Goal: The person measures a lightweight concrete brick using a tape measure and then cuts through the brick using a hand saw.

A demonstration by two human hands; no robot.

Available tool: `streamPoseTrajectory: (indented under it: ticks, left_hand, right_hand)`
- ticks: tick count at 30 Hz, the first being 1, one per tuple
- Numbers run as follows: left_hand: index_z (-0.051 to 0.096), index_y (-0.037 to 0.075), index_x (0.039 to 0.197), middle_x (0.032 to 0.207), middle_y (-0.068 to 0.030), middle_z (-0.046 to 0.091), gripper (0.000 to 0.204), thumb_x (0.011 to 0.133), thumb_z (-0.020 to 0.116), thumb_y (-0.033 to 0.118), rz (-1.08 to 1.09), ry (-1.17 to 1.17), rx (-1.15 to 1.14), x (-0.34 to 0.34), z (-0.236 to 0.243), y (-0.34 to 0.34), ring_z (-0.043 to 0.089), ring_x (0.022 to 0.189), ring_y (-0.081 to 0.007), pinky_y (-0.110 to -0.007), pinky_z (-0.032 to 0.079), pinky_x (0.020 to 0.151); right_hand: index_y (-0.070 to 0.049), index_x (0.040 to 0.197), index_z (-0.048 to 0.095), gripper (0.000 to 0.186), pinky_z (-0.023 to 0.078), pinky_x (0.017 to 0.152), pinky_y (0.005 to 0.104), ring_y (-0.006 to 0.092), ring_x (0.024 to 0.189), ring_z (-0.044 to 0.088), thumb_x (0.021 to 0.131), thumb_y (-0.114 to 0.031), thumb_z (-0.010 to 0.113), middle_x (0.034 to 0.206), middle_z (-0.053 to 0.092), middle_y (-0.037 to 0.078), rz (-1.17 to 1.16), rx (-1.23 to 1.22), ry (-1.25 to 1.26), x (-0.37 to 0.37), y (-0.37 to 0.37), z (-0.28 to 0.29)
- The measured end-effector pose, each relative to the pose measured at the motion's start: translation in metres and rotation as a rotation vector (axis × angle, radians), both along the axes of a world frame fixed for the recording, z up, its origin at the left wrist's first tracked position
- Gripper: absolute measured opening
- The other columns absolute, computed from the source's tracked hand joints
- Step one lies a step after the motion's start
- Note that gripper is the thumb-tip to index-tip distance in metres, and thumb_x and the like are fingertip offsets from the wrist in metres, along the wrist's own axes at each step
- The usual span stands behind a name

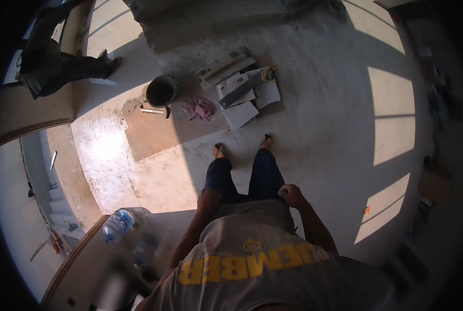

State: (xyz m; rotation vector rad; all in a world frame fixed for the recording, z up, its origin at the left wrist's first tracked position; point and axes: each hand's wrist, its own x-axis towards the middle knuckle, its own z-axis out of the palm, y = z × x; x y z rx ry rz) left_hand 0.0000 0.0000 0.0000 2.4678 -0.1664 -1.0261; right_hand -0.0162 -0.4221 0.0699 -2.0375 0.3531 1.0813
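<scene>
My left hand rests against my left thigh, its fingers dim and hard to read. My right hand is curled closed at my right hip; what it holds, if anything, is hidden. Beyond my feet lie a dark bucket, a light-handled tool and a crumpled pink cloth. To their right is a loose pile of pale slabs, with a saw with a yellow handle on top.
Another person is at upper left by a low ledge. Large blue-tinted water bottles stand at lower left beside a board edge. A brown sheet covers part of the dusty floor. Assorted dark items line the right side.
</scene>
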Motion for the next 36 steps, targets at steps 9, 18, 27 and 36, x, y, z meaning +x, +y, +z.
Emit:
streamPoseTrajectory:
  ticks: [9,18,27,36]
  left_hand:
    - [0.077,0.001,0.097,0.098,-0.0249,0.076,0.027,0.099,0.069,0.027,0.066,0.61,-0.148,-0.003,0.093,0.058,0.075,0.094,-0.04,-0.05,0.057,0.083]
    - [0.077,0.004,0.097,0.095,-0.0206,0.076,0.024,0.098,0.07,0.027,-0.29,0.673,-0.195,0.061,-0.08,0.016,0.074,0.087,-0.0413,-0.049,0.059,0.082]
    - [0.072,0.0,0.107,0.103,-0.0181,0.074,0.023,0.102,0.072,0.022,0.03,-0.164,-0.283,0.231,-0.426,-0.046,0.077,0.088,-0.0276,-0.039,0.06,0.075]
    - [0.064,0.004,0.084,0.081,-0.0113,0.058,0.02,0.09,0.081,0.012,-0.481,-0.894,-0.461,0.268,-0.46,-0.107,0.061,0.072,-0.0309,-0.047,0.048,0.067]
  right_hand:
    - [0.0,0.114,0.076,0.031,0.06,0.085,0.038,0.0199,0.088,0.072,0.107,-0.028,0.064,0.105,0.078,0.01,0.469,0.599,0.39,-0.054,0.031,-0.019]
    - [-0.004,0.116,0.067,0.037,0.057,0.092,0.0507,0.0375,0.11,0.07,0.09,-0.026,0.082,0.115,0.069,0.019,0.455,0.135,-0.026,0.043,0.083,-0.323]
    - [-0.003,0.135,0.061,0.045,0.057,0.093,0.0482,0.0388,0.109,0.072,0.1,-0.028,0.075,0.123,0.07,0.023,-0.528,-0.159,-0.738,0.251,0.027,-0.537]
    - [-0.003,0.131,0.065,0.042,0.057,0.092,0.047,0.0356,0.103,0.071,0.101,-0.032,0.073,0.12,0.07,0.02,-0.553,-0.402,-1.038,0.289,-0.072,-0.639]
